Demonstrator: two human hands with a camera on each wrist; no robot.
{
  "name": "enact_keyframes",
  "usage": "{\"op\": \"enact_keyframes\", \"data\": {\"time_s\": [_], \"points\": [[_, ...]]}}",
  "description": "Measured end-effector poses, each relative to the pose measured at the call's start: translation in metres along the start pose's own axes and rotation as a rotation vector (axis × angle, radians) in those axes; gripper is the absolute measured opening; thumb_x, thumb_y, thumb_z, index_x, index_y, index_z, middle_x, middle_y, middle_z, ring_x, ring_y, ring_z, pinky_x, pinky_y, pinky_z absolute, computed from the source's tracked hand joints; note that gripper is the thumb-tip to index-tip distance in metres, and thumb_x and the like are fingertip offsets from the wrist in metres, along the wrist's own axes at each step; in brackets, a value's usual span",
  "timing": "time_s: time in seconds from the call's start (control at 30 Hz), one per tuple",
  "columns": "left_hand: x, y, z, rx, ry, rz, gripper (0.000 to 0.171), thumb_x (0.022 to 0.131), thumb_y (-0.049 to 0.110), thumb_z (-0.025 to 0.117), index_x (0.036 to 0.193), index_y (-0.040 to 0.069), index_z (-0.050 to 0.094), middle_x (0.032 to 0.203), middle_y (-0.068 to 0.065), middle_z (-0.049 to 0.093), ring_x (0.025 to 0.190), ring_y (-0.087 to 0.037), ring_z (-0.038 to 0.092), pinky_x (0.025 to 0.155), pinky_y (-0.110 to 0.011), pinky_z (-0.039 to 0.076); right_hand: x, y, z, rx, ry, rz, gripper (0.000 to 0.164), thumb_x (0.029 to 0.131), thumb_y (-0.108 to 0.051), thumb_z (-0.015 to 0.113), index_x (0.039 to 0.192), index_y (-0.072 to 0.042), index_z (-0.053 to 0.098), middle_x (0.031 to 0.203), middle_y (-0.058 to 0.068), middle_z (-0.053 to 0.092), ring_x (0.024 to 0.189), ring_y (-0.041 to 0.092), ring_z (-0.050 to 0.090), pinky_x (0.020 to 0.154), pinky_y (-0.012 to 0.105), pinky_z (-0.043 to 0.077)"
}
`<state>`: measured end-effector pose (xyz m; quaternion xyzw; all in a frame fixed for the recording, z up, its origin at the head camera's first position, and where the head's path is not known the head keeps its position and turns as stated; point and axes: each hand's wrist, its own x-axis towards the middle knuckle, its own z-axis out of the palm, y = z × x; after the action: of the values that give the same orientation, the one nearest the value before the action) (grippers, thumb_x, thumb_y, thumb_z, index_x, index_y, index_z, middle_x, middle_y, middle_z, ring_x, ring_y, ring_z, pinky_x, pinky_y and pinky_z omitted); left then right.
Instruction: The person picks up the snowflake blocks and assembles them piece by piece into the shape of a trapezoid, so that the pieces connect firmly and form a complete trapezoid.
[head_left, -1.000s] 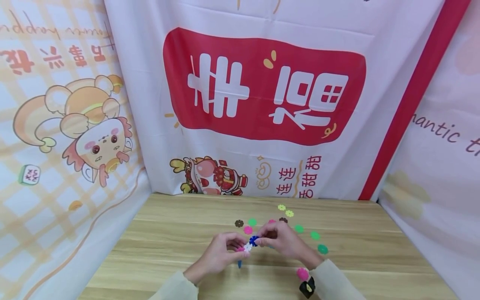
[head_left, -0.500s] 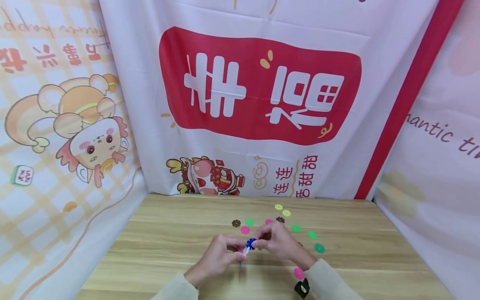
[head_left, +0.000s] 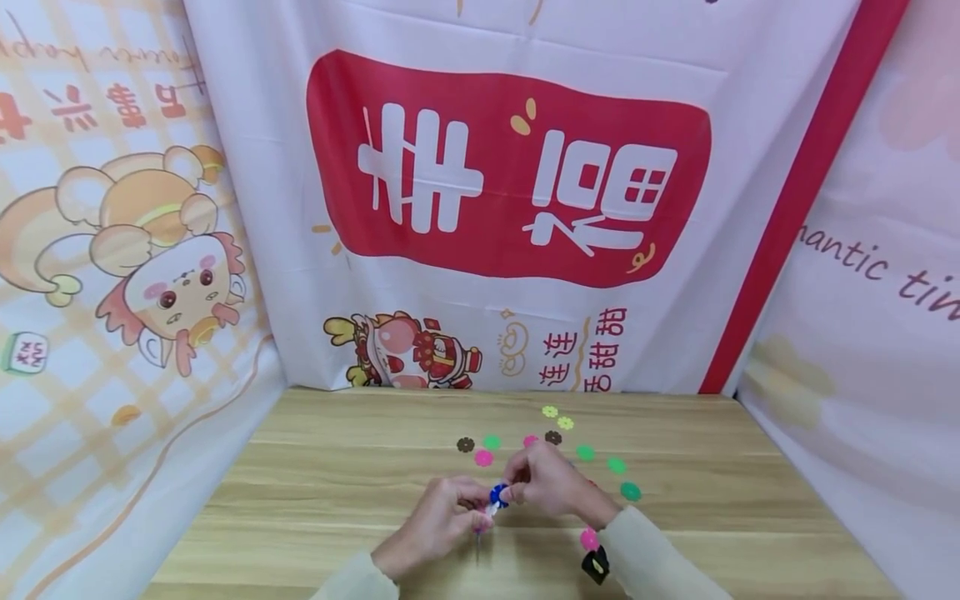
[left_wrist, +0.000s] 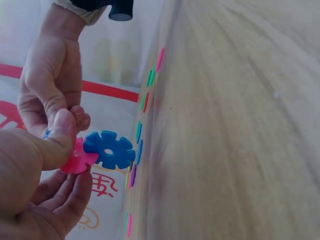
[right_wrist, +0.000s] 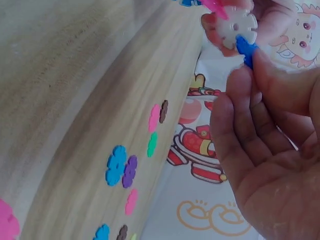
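Observation:
My left hand pinches a pink notched flower-shaped plastic disc. A lighter blue disc is slotted onto that pink one and points toward the tabletop. Joined on the pink disc's other side is a white disc, partly covered by my left fingers. Between thumb and fingertips, my right hand holds a dark blue disc. Its edge meets a notch in the white disc in the right wrist view, set crosswise to it. How deep it sits cannot be told.
Loose discs lie on the wooden table: two yellow ones at the back, several green ones to the right, a brown one and a pink one. Printed cloth hangs behind. A black object is by my right wrist.
Both hands have come slightly lower and nearer with the joined discs. The dark blue disc has turned in my right fingers, still against the white one. The head view has shifted a little to the right.

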<state>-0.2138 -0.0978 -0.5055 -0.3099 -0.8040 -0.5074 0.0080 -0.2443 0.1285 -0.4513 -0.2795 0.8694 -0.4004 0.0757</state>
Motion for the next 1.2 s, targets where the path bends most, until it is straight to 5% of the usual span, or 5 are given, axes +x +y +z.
{"op": "enact_keyframes", "data": {"time_s": [0.4, 0.63, 0.8, 1.03, 1.2], "points": [[0.010, 0.004, -0.019, -0.027, -0.003, -0.065, 0.027, 0.090, 0.024, 0.086, 0.114, 0.013, 0.078, 0.104, -0.002, 0.074, 0.092, -0.009, 0.070, 0.090, -0.026, 0.062, 0.002, 0.001, -0.020, 0.015, -0.060, -0.168, 0.004, 0.095, -0.013, 0.079, 0.094, -0.009, 0.081, 0.087, 0.001, 0.078, 0.072, 0.002, 0.065, 0.064, 0.020, 0.059], [0.019, 0.010, -0.021, -0.030, 0.044, -0.048, 0.024, 0.095, 0.031, 0.081, 0.114, 0.018, 0.077, 0.107, 0.001, 0.075, 0.092, -0.008, 0.071, 0.089, -0.026, 0.062, 0.008, -0.005, -0.030, -0.034, -0.144, -0.139, 0.008, 0.097, -0.012, 0.076, 0.098, -0.017, 0.082, 0.093, -0.003, 0.079, 0.077, 0.006, 0.068, 0.069, 0.022, 0.059], [0.025, 0.010, -0.020, -0.063, 0.050, -0.069, 0.016, 0.094, 0.021, 0.081, 0.108, 0.015, 0.078, 0.100, -0.001, 0.078, 0.086, -0.007, 0.073, 0.082, -0.023, 0.063, 0.012, -0.003, -0.027, -0.051, -0.153, -0.130, 0.007, 0.096, -0.014, 0.078, 0.096, -0.019, 0.082, 0.092, -0.006, 0.080, 0.076, 0.006, 0.067, 0.068, 0.021, 0.058], [0.014, -0.001, -0.019, -0.122, 0.045, -0.164, 0.011, 0.093, 0.014, 0.081, 0.103, 0.010, 0.077, 0.097, -0.006, 0.078, 0.083, -0.009, 0.071, 0.077, -0.021, 0.062, 0.025, 0.004, -0.023, -0.084, -0.218, -0.123, 0.009, 0.092, -0.009, 0.081, 0.100, -0.014, 0.081, 0.093, -0.002, 0.079, 0.082, 0.005, 0.071, 0.077, 0.018, 0.061], [0.006, -0.005, -0.018, -0.145, 0.034, -0.188, 0.011, 0.094, 0.015, 0.080, 0.103, 0.010, 0.077, 0.098, -0.007, 0.078, 0.085, -0.010, 0.071, 0.077, -0.021, 0.061, 0.046, 0.005, -0.024, -0.258, -0.186, -0.141, 0.012, 0.090, -0.010, 0.083, 0.101, -0.014, 0.080, 0.097, 0.002, 0.080, 0.082, 0.003, 0.069, 0.076, 0.016, 0.059]]}}
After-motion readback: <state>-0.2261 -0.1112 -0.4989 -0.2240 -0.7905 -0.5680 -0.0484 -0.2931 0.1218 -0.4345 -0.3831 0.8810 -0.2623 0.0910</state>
